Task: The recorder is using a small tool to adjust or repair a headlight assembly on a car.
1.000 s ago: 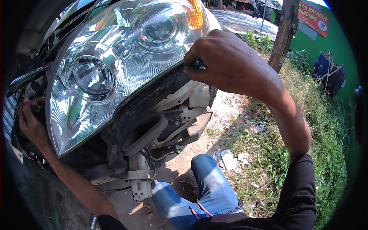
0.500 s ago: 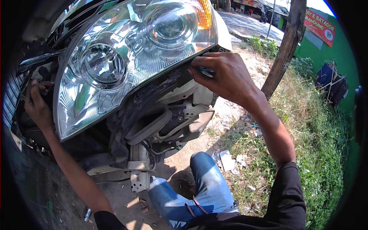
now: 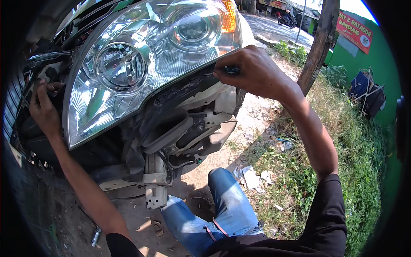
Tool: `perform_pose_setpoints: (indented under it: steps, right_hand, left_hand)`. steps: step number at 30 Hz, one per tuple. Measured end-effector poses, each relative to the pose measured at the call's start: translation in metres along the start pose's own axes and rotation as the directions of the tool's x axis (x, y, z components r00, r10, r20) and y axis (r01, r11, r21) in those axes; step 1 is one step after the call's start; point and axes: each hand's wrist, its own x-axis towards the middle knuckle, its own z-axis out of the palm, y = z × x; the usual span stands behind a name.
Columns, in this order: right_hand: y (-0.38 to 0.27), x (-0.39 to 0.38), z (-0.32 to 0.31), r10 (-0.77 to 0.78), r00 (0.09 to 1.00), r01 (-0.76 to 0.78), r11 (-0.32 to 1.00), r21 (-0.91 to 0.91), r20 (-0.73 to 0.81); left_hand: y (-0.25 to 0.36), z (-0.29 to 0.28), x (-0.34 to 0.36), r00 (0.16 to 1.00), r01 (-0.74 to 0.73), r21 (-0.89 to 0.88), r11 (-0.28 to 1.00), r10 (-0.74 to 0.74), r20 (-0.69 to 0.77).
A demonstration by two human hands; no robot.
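Observation:
A large clear headlight (image 3: 167,55) with two round lenses and an amber corner fills the upper left, tilted in the opened front of a vehicle. My right hand (image 3: 261,70) is closed at its lower right edge. Its fingers pinch a slim dark tool (image 3: 232,70), mostly hidden by the hand, so its exact kind does not show. At the headlight's left side my left hand (image 3: 45,107) reaches into the gap beside a grey bracket (image 3: 52,73). Its fingers are bent together there; what they grip is hidden.
Below the headlight are exposed metal brackets and a bumper beam end (image 3: 155,197), with a dangling cable (image 3: 182,164). A shiny metal cylinder (image 3: 96,237) lies on the ground. To the right stand a wooden post (image 3: 319,47), grass and a green wall (image 3: 387,81).
The view has shifted slightly. My right hand has turned a little at the headlight's edge, showing more of the dark tool. My left hand stays in the gap. A motorbike has appeared on the road.

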Motion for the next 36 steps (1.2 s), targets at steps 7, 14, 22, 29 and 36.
perform_pose_setpoints:
  steps: [7, 14, 22, 29, 36]
  right_hand:
    - [-0.031, -0.002, 0.017, -0.011, 0.990, -0.009, 0.990, -0.140, -0.138]
    - [-0.027, -0.024, 0.015, 0.118, 0.963, -0.119, 0.993, 0.011, -0.243]
    - [-0.027, -0.010, -0.019, 0.069, 0.997, -0.074, 0.985, -0.156, -0.037]
    - [-0.038, -0.022, -0.001, 0.166, 0.982, -0.146, 0.969, -0.198, 0.086]
    - [-0.022, -0.021, -0.010, 0.180, 0.981, -0.186, 0.980, -0.078, -0.077]
  left_hand:
    - [-0.012, 0.006, -0.001, 1.000, 0.015, -0.091, 0.996, -0.014, 0.011]
    - [-0.002, 0.010, -0.006, 0.999, -0.036, -0.050, 0.998, 0.036, 0.009]
    - [-0.004, 0.008, -0.006, 1.000, -0.015, -0.074, 0.997, 0.015, 0.001]
    - [-0.015, 0.000, -0.006, 1.000, -0.009, -0.082, 0.997, 0.010, 0.008]
    - [-0.007, 0.005, -0.003, 1.000, -0.006, -0.046, 0.999, 0.007, 0.012]
